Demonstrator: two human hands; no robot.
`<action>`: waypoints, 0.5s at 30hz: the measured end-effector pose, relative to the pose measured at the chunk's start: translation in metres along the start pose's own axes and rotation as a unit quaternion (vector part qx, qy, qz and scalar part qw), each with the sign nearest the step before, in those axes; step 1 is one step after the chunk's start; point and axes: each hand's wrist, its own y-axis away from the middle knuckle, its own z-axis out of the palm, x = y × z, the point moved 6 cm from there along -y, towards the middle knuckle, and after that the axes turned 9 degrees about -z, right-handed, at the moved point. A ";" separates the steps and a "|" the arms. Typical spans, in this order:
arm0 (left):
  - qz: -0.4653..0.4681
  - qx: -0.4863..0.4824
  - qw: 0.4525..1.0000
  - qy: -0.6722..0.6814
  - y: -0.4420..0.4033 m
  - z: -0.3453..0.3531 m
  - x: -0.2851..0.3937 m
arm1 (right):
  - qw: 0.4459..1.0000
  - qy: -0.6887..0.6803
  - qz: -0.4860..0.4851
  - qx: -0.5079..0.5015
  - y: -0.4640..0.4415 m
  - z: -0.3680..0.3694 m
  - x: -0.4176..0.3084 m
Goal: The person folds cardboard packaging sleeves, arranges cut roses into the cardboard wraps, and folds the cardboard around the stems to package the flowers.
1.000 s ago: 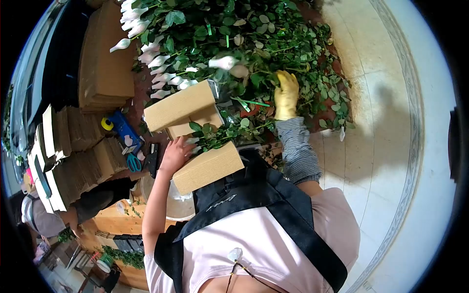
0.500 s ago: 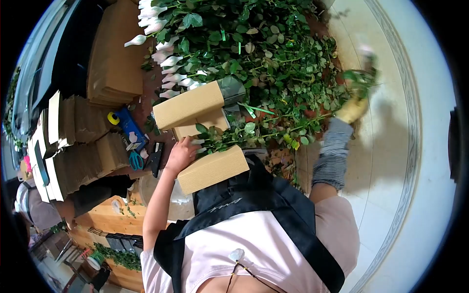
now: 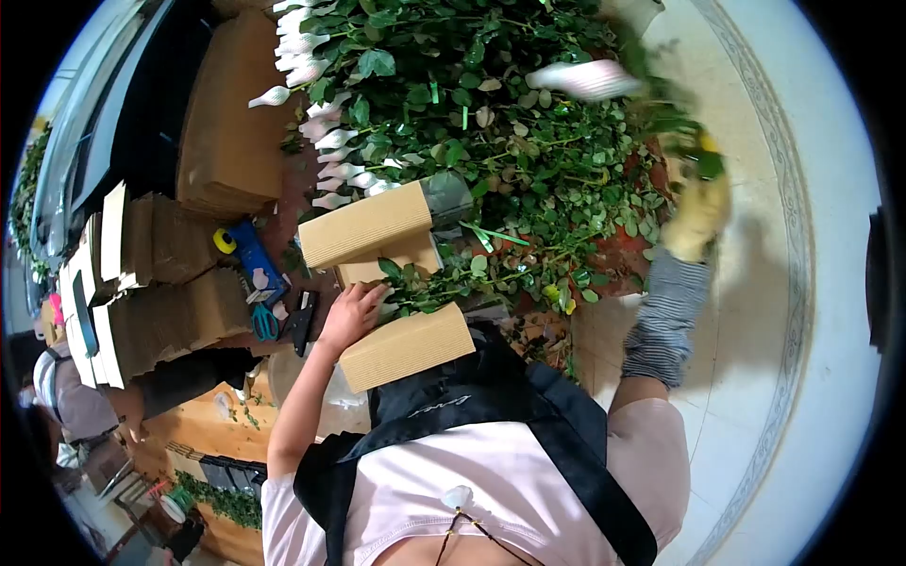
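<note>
My left hand (image 3: 351, 317) is bare and rests on the open cardboard wrap (image 3: 406, 349), its fingers at the heads of roses whose leafy stems (image 3: 453, 285) run right. Whether the fingers grip them is hard to see. The wrap's other flap (image 3: 366, 224) stands beyond the hand. My right hand (image 3: 700, 203), in a yellow glove, is over the floor at the right, closed on a rose stem. That rose's netted head (image 3: 587, 80) points left and is blurred, above the pile of roses (image 3: 528, 141).
Stacked cardboard sheets (image 3: 231, 113) and folded cardboard (image 3: 170, 321) lie at the left. Near my left hand are a blue tool (image 3: 255, 259), teal scissors (image 3: 264, 323) and a black stapler-like tool (image 3: 302, 323). Another person (image 3: 85, 396) is at the lower left.
My right hand has moved from over the rose pile out to the right, and the rose it holds has swung round to point left. My left hand has stayed at the wrap.
</note>
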 end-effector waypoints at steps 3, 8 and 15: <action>-0.007 0.015 0.998 0.053 -0.004 -0.001 -0.004 | 0.961 -0.073 -0.231 -0.134 0.017 0.096 -0.113; -0.010 0.010 0.998 0.060 -0.008 0.000 -0.002 | 0.819 0.079 -0.208 -0.529 0.165 0.292 -0.143; -0.032 0.010 0.994 0.109 -0.001 0.005 -0.010 | 0.713 -0.335 0.104 -0.607 0.150 0.278 -0.123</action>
